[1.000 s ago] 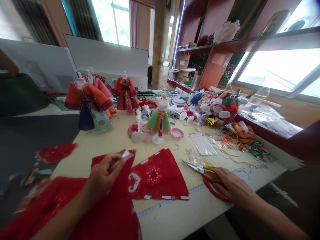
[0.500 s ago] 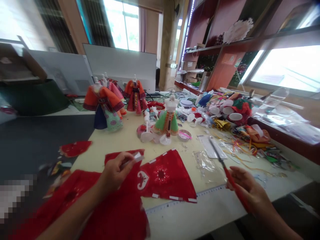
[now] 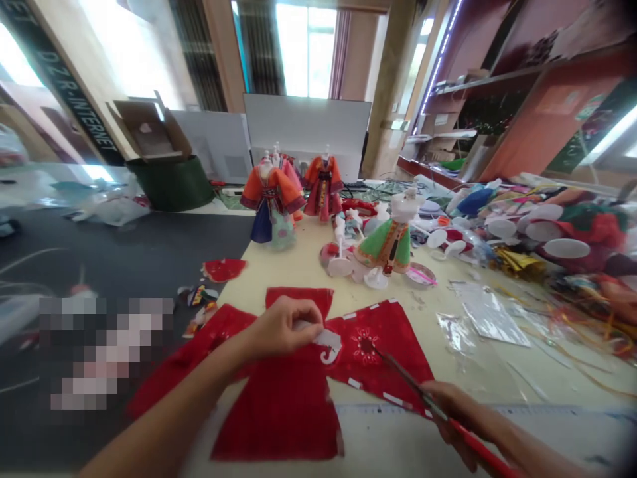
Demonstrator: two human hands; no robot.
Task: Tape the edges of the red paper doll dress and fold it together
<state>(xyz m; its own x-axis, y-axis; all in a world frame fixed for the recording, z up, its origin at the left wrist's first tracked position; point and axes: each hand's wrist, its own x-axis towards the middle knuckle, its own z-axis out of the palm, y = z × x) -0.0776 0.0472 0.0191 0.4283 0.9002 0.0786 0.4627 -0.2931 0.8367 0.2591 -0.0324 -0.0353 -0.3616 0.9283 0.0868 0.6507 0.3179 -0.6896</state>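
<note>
My left hand [image 3: 291, 325] is closed in a pinch over the middle of a red cross-shaped cloth garment piece [image 3: 283, 405]. Between its fingers is a small white strip [image 3: 328, 337], beside a white curled motif on the cloth. In my right hand [image 3: 458, 405] is a slim pointed tool [image 3: 405, 377] with a metal tip and red handle; whether it is tweezers or scissors I cannot make out. Its tip is over the cloth's right panel, near the embroidered flower [image 3: 367, 345]. Short white strips [image 3: 393, 398] line that panel's edges.
Dressed doll forms [image 3: 271, 199] stand at the back, with a green-skirted one [image 3: 391, 245] nearer. A ruler [image 3: 378, 408] runs along the front. Clear plastic bags [image 3: 490, 318] lie right, before a heap of scraps and white discs [image 3: 542, 229]. A red scrap [image 3: 223, 269] lies left.
My view has turned left. The right hand has brought the tool from beside the cloth to over its right panel. My left hand still pinches the white strip, now closer to the curled motif.
</note>
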